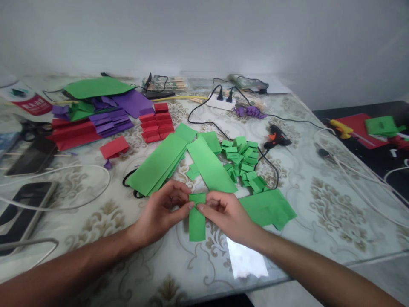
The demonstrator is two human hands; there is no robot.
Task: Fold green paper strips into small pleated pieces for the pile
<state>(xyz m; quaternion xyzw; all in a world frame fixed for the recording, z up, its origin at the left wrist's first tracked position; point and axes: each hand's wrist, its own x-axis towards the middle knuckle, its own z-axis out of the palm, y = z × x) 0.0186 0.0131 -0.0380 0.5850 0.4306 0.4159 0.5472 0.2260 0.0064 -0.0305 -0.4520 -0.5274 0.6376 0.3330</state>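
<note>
A narrow green paper strip (197,221) lies lengthwise on the patterned table, its far end folded over. My left hand (162,211) pinches that folded end from the left, and my right hand (225,213) pinches it from the right, fingertips nearly meeting on the fold. Longer green strips (179,160) lie fanned just beyond my hands. A heap of small folded green pieces (244,164) sits behind my right hand, and a larger green sheet (270,207) lies right beside it.
Red folded pieces (157,123), purple and red paper stacks (96,121), scissors (30,128) and phones (22,209) lie to the left. A black glue gun (277,138), power strip (220,102) and cables (351,179) lie behind and to the right.
</note>
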